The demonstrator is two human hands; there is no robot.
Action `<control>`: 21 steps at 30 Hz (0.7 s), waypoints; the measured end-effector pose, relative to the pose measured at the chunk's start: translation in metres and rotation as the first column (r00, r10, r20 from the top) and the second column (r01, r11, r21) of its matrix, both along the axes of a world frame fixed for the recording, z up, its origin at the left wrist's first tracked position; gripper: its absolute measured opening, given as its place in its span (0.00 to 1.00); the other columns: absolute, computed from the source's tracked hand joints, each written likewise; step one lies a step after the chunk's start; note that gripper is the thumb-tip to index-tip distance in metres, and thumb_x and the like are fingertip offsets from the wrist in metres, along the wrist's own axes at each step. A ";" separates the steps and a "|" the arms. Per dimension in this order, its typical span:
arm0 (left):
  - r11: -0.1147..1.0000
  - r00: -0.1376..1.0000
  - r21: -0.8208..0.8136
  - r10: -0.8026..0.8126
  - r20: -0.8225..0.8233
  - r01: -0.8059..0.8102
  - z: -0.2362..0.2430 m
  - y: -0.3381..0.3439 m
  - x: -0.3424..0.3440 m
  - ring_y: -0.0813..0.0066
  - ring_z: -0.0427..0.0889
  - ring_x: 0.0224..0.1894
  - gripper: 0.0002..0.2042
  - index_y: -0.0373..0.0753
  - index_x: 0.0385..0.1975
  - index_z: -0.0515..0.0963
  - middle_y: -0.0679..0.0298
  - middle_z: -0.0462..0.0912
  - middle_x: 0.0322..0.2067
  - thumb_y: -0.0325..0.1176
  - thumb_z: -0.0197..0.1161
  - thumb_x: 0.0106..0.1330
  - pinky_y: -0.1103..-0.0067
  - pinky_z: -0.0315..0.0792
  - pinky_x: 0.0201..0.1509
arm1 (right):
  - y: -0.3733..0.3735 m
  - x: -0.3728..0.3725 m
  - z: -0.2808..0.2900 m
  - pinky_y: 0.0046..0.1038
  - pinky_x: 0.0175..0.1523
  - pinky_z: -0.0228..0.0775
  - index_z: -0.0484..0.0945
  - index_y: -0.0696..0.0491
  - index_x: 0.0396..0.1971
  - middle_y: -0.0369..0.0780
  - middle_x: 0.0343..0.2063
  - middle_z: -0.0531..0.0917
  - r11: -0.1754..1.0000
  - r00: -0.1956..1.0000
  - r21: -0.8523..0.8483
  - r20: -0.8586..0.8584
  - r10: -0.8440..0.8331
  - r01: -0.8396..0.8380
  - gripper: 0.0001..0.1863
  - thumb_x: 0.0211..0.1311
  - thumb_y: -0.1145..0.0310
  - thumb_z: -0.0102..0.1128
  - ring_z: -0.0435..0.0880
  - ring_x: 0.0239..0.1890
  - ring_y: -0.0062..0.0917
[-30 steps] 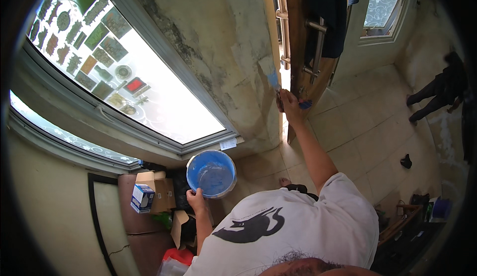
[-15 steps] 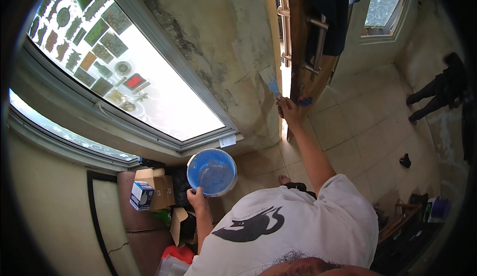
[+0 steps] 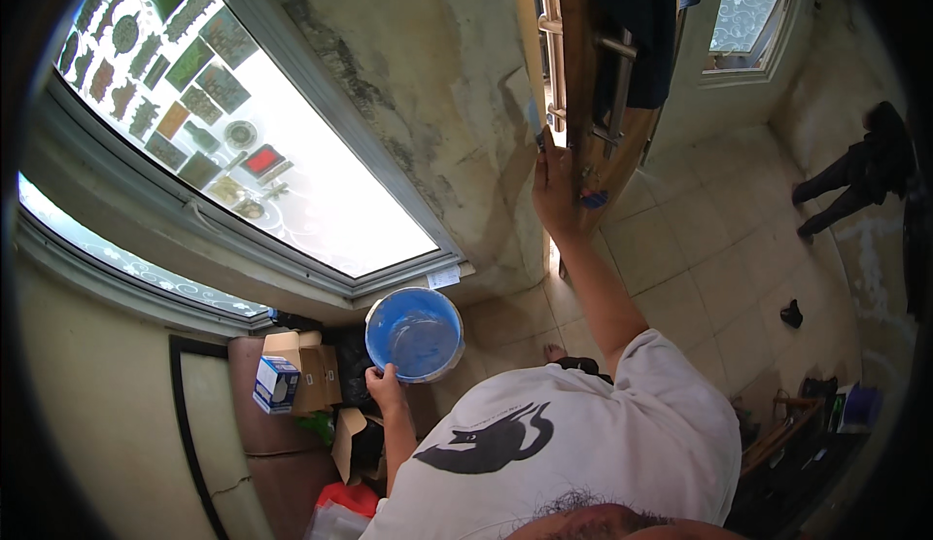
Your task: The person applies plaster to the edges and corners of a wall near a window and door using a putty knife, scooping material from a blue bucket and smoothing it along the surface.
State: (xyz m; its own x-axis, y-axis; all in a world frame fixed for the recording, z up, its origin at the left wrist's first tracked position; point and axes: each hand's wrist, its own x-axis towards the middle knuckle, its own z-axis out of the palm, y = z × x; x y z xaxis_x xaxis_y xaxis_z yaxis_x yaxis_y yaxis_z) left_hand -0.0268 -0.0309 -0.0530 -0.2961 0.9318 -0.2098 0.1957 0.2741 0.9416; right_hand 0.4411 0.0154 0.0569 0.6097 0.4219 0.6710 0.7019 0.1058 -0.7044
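My left hand (image 3: 385,381) grips the front rim of a round blue bucket (image 3: 415,321), which has greyish residue inside. My right hand (image 3: 551,185) reaches up beside the door edge and holds a scraper (image 3: 532,110), its pale bluish blade against the stained wall (image 3: 457,103). The fingers partly hide the handle. Just right of this hand is a wooden door (image 3: 589,83) with long steel pull handles (image 3: 616,88) and a small blue-and-red object (image 3: 594,198) near it.
A framed window (image 3: 439,258) is on the left. Cardboard boxes (image 3: 316,375), a red bag (image 3: 345,496) and a brown upholstered piece (image 3: 255,399) sit below it. A person in dark clothes (image 3: 846,175) stands at the right, near a black object (image 3: 792,313) on the tiled floor (image 3: 685,248).
My right hand first lowered slightly, then moved up along the wall with the scraper. My left hand and the bucket have risen very slightly.
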 end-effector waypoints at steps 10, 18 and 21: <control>0.999 0.998 -0.044 -0.027 -0.052 0.025 -0.002 -0.002 -0.008 0.79 0.72 0.21 0.07 0.38 0.30 0.70 0.68 0.71 0.25 0.27 0.62 0.55 0.78 0.71 0.21 | 0.007 -0.014 -0.077 0.31 0.49 0.69 0.64 0.50 0.69 0.44 0.39 0.73 0.998 0.996 -0.044 -0.081 0.031 -0.035 0.27 0.72 0.70 0.53 0.75 0.41 0.32; 0.999 0.998 -0.046 -0.017 -0.052 0.015 0.010 -0.006 -0.003 0.79 0.71 0.22 0.07 0.38 0.30 0.70 0.68 0.72 0.25 0.28 0.62 0.55 0.78 0.69 0.22 | -0.011 -0.017 0.007 0.32 0.50 0.67 0.64 0.58 0.68 0.46 0.42 0.73 0.996 0.984 0.038 -0.150 0.091 -0.087 0.25 0.74 0.67 0.49 0.73 0.42 0.32; 0.998 0.999 -0.057 -0.018 -0.043 0.015 0.008 -0.005 -0.002 0.79 0.71 0.23 0.07 0.38 0.30 0.71 0.67 0.73 0.25 0.28 0.62 0.55 0.78 0.69 0.22 | 0.007 0.005 0.031 0.32 0.48 0.68 0.65 0.53 0.68 0.45 0.40 0.73 0.994 0.999 0.113 0.034 -0.002 -0.001 0.25 0.73 0.67 0.50 0.73 0.39 0.32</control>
